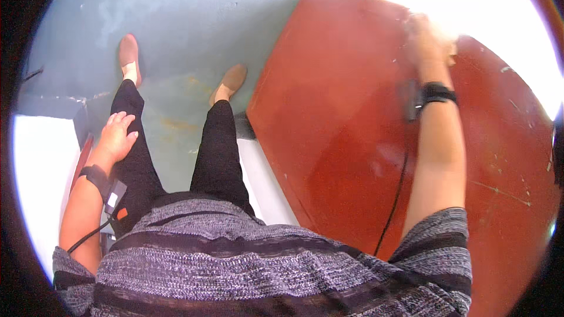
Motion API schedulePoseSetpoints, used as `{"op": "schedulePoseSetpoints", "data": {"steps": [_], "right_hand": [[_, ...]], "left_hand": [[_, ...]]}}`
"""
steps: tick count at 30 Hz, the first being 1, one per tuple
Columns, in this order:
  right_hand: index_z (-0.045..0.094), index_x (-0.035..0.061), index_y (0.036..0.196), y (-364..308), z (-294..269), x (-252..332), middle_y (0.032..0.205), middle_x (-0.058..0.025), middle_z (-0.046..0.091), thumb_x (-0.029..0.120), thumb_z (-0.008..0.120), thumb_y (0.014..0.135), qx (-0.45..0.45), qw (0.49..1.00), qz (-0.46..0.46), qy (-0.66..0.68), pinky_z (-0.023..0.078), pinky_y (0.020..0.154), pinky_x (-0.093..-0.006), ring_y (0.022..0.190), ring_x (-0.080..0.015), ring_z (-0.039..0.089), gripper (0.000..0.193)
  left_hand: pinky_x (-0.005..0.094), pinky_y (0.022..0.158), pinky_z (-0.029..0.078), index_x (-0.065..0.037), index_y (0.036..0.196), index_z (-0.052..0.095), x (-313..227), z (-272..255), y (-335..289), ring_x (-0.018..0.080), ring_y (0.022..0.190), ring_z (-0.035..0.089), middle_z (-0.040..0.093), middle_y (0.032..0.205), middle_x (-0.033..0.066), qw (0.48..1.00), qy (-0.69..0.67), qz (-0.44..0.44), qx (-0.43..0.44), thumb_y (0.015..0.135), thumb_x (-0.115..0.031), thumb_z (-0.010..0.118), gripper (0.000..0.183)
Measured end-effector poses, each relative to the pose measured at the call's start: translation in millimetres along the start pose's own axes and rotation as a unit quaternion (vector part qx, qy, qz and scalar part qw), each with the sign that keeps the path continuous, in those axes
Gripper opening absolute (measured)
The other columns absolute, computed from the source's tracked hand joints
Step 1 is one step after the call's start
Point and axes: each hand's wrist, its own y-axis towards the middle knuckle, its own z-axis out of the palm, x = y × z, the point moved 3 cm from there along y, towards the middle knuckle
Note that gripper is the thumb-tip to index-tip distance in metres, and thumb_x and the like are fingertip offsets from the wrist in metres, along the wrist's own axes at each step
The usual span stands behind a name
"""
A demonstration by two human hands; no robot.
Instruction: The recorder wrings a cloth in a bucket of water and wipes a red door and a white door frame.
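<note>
My left hand (117,136) is beside my left thigh, close to the black trousers. Its fingers are stretched out and slightly apart, and nothing is in it. My right hand (432,41) reaches out over the far part of a large red flat surface (335,100), near its edge. Bright glare and blur smear those fingers, so what they hold or touch, if anything, does not show clearly. A black band with a small box (439,93) is strapped on my right wrist. A similar band (97,177) with a grey box is on my left wrist.
Grey-green worn floor (176,132) lies under my feet, which are in brown shoes (128,53). A white panel (267,191) runs below the red surface's near left edge. Another white block (44,158) stands at far left. Black cables (395,199) run from the wrist boxes.
</note>
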Motion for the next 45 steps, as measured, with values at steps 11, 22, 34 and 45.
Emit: {"op": "schedulePoseSetpoints", "data": {"steps": [11,22,34,45], "right_hand": [[0.060,0.0087,0.100,-380.2,114.7,51.0,0.108,-0.0163,0.053,0.023,0.049,0.080,0.383,0.822,-0.396,0.142,0.036,0.085,-0.0500,0.102,-0.0327,0.047,0.027],[0.060,0.0236,0.092,38.6,-39.3,-81.9,0.096,-0.0026,0.063,0.019,0.062,0.073,-0.146,0.984,-0.087,-0.055,0.039,0.082,-0.0486,0.091,-0.0260,0.059,0.020],[0.060,0.0111,0.096,-393.8,170.9,62.1,0.102,-0.0093,0.054,0.018,0.051,0.077,0.364,0.814,-0.409,0.197,0.034,0.089,-0.0512,0.106,-0.0310,0.046,0.022],[0.059,0.0214,0.103,81.0,13.6,-53.9,0.113,-0.0007,0.056,0.010,0.059,0.075,-0.026,0.992,-0.068,-0.107,0.042,0.085,-0.0465,0.106,-0.0248,0.053,0.030]], "left_hand": [[0.0422,0.093,0.034,-0.008,0.101,0.059,-21.3,0.2,-2.7,0.0250,0.111,0.047,0.058,0.107,0.0068,0.992,-0.005,0.000,-0.129,0.074,-0.019,0.064,0.029],[0.0397,0.093,0.035,-0.008,0.098,0.060,-29.9,-19.0,3.8,0.0228,0.108,0.049,0.059,0.104,0.0063,0.992,0.015,-0.027,-0.125,0.076,-0.026,0.060,0.028],[0.0414,0.092,0.035,-0.010,0.092,0.060,-24.2,5.4,-1.3,0.0224,0.108,0.047,0.057,0.102,0.0036,0.987,-0.004,-0.008,-0.158,0.074,-0.024,0.062,0.023],[0.0398,0.088,0.037,-0.008,0.088,0.060,-31.6,-2.8,3.2,0.0244,0.102,0.050,0.059,0.097,0.0055,0.986,0.003,-0.041,-0.163,0.076,-0.023,0.062,0.019]]}}
